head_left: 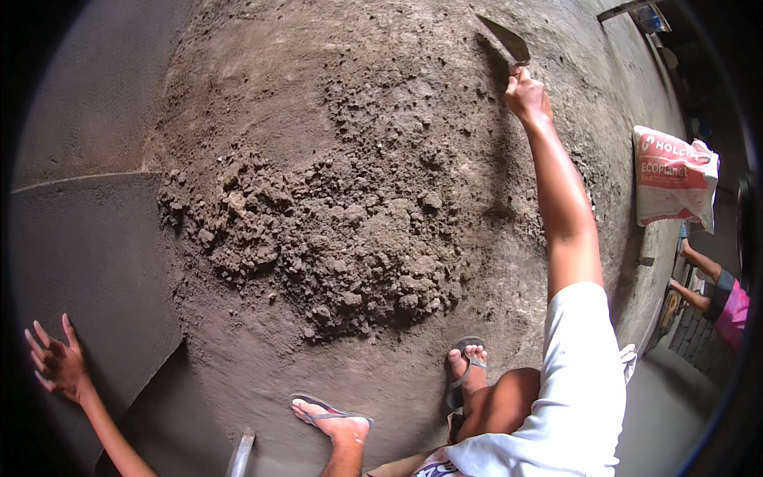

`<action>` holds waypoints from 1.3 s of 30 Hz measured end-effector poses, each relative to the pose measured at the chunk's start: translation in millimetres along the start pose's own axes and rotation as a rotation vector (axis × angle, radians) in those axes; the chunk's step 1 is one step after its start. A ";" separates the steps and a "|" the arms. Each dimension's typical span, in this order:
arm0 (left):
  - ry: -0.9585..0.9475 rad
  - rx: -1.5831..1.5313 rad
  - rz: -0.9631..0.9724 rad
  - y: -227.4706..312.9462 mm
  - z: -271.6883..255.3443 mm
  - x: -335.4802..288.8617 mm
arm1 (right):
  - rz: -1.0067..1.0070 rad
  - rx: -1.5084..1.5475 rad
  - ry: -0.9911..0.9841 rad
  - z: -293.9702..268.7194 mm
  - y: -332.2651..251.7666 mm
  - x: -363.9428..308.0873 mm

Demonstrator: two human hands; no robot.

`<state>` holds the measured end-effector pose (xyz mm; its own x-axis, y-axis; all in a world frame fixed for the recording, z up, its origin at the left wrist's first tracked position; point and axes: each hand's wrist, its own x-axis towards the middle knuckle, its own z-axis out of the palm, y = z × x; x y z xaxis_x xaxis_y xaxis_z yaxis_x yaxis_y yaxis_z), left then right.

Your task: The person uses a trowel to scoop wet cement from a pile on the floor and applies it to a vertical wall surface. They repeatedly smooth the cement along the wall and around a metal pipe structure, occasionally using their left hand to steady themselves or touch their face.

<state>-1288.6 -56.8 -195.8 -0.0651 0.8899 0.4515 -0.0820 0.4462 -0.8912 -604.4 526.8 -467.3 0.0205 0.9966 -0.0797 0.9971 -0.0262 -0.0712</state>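
Observation:
Stretched far forward, my right hand [528, 95] is closed around the handle of a pointed trowel [509, 43]. The trowel's blade points away to the upper left, over the rough ground beyond a heap of crumbly grey-brown mortar [358, 246]. At the far left, my left hand [60, 362] is held out with its fingers spread and nothing in it. A smooth dark grey surface [95, 262] lies behind that hand; whether they touch, I cannot tell.
My feet in flip-flops [334, 415] stand at the heap's near side. A metal bar [241, 453] sticks up at the lower edge. A red and white cement bag [675, 176] stands at the right. Beyond it, another person's legs [698, 262] show.

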 end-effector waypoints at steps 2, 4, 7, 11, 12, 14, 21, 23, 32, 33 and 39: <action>-0.038 0.006 -0.016 1.0 -5.7 -0.1 | -0.040 0.035 -0.002 -0.4 -0.9 -2.0; -0.061 -0.002 -0.021 0.7 -14.2 2.8 | -0.111 0.046 -0.045 -1.3 -8.9 -17.6; -0.084 -0.007 -0.023 3.4 -27.9 8.7 | -0.284 0.052 -0.186 9.1 -15.2 -51.8; -0.145 -0.003 -0.001 -1.0 -34.3 5.5 | -0.515 0.032 -0.207 5.7 -34.9 -143.7; -0.165 0.005 0.011 -7.2 -33.7 0.4 | -0.563 0.049 -0.240 0.3 -40.5 -166.4; -0.027 -0.215 0.014 -19.0 -44.8 15.2 | -0.809 0.131 -0.113 13.9 -30.4 -195.9; -0.022 -0.243 -0.015 1.3 -51.0 37.6 | -0.892 0.285 -0.015 -55.7 -23.8 -237.3; -0.027 -0.256 -0.006 -4.1 -47.1 29.6 | -1.055 0.303 -0.067 -79.4 -69.3 -229.3; -0.022 -0.273 -0.024 -0.2 -32.0 8.5 | -1.646 -0.045 0.014 -70.8 -357.6 -211.3; -0.023 -0.281 -0.028 -2.7 -31.2 7.4 | -1.650 -0.018 -0.058 -60.1 -389.3 -211.9; 0.049 -0.262 -0.012 5.4 -26.4 5.5 | -1.504 -0.232 -0.048 -24.2 -502.2 -216.0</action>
<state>-1263.2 -47.0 -199.3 -0.0169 0.8850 0.4652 0.1779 0.4605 -0.8696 -1107.8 326.7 -390.3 -0.9906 0.0825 -0.1094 0.0786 0.9961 0.0399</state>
